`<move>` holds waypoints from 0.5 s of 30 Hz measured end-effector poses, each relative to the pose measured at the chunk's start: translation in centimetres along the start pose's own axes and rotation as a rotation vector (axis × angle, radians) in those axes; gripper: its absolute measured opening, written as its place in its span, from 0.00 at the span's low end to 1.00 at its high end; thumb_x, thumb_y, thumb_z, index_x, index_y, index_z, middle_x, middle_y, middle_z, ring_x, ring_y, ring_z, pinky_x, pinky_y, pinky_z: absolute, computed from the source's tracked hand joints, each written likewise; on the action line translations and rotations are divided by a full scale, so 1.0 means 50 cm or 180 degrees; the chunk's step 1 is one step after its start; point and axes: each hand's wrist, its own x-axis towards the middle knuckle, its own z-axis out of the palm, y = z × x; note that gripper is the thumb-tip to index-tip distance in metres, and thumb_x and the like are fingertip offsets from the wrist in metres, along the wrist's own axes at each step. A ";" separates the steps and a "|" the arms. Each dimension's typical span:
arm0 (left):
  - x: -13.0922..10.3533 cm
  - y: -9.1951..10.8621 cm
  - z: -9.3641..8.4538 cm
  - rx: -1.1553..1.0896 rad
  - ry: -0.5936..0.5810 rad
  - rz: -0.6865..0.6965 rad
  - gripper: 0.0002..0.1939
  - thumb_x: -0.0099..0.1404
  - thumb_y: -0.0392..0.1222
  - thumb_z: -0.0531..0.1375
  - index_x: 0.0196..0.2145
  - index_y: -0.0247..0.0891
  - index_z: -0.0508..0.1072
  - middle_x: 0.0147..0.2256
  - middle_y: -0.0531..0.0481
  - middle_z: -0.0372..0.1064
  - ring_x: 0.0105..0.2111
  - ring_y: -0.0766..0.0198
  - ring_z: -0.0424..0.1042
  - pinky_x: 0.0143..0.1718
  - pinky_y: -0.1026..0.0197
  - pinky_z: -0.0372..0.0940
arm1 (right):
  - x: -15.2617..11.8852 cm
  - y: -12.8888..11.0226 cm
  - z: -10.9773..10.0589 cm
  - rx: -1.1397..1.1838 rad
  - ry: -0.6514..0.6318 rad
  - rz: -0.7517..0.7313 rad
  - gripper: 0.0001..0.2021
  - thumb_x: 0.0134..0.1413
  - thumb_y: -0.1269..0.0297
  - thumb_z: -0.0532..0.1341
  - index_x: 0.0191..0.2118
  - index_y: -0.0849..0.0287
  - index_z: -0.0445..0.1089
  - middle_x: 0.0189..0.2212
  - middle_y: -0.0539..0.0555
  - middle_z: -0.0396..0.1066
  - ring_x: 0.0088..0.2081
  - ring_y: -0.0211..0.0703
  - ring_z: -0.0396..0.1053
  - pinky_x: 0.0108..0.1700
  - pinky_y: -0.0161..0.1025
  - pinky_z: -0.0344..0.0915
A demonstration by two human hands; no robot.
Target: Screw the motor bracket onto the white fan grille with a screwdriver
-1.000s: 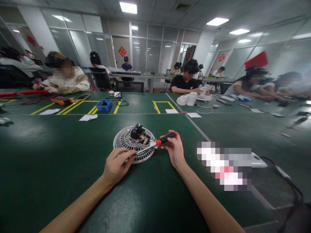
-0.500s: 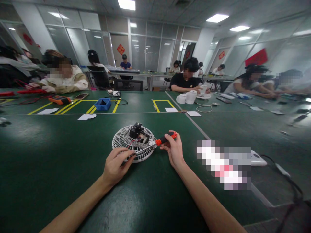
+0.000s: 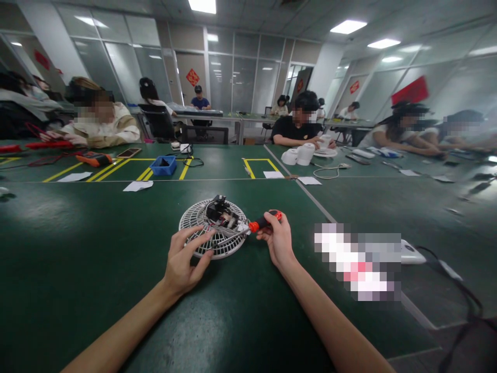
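A screwdriver (image 3: 266, 221) with a red and black handle is gripped in my right hand (image 3: 277, 238), its shaft pointing left and slightly down. Below its path lies a round white fan grille (image 3: 194, 215) on the green table. On the grille sits a black motor assembly (image 3: 219, 210) with thin wires and a white part. My left hand (image 3: 186, 259) is at the grille's near left edge with thumb and fingers apart, close around the screwdriver's tip. Something small and dark shows at that tip, too small to name.
Beyond the grille stand a blue bin (image 3: 163, 166), an orange multimeter (image 3: 94, 159) and paper slips (image 3: 139, 186). White fan housings (image 3: 305, 154) lie before a co-worker (image 3: 298, 124). At right, a white device (image 3: 412, 254) with a black cable lies beside a blurred patch.
My left thumb and fingers have parted from their pinch at the screwdriver's tip. My right hand and the screwdriver have hardly moved.
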 end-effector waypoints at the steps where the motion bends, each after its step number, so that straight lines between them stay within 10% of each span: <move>1: 0.001 0.000 -0.001 0.0000 -0.0026 0.0032 0.14 0.68 0.33 0.62 0.51 0.39 0.73 0.50 0.42 0.77 0.53 0.53 0.74 0.55 0.48 0.67 | -0.001 0.000 0.000 0.0002 -0.0007 -0.0017 0.25 0.40 0.53 0.74 0.39 0.53 0.61 0.22 0.41 0.70 0.17 0.34 0.68 0.17 0.30 0.68; 15: -0.002 -0.007 -0.005 -0.0026 -0.0039 0.0176 0.10 0.66 0.31 0.62 0.44 0.40 0.74 0.43 0.46 0.80 0.49 0.53 0.75 0.52 0.47 0.69 | -0.008 0.011 0.003 -0.0043 -0.0067 -0.0162 0.25 0.45 0.49 0.71 0.45 0.53 0.62 0.24 0.40 0.67 0.16 0.34 0.65 0.13 0.30 0.60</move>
